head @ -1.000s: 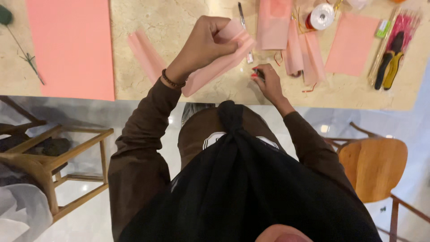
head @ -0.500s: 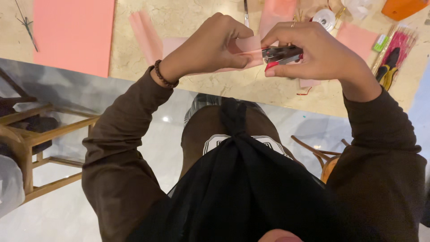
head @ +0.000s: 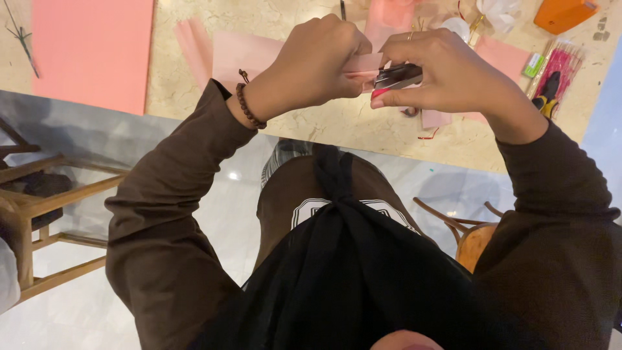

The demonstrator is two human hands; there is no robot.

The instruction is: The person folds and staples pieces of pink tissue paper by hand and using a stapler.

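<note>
The left hand (head: 317, 65) is closed in a tight grip around a folded piece of pink paper (head: 363, 63), which it holds above the tabletop (head: 311, 123), just in front of the person's chest. Only a small strip of this paper is visible, between the 2 hands. A dark bead bracelet (head: 248, 107) sits on the left wrist.

The right hand (head: 447, 78) is closed around a small dark stapler (head: 396, 76). The thumb lies under it and the other fingers lie over it. The front end of the stapler touches the edge of the pink paper, so the 2 hands almost meet. I cannot tell if the stapler is pressed fully shut.

On the marble tabletop, more pink sheets (head: 233, 52) lie flat under the left hand. A large pink sheet (head: 94, 48) lies well apart on the left. Another pink sheet (head: 502, 55) lies beside the right hand. Near the right edge there is a packet of pink sticks (head: 562, 61), a small green object (head: 534, 65), and pliers with black and yellow handles (head: 549, 94). An orange object (head: 565, 13) is at the top right corner. A wooden chair (head: 39, 214) stands on the pale floor at the left.
</note>
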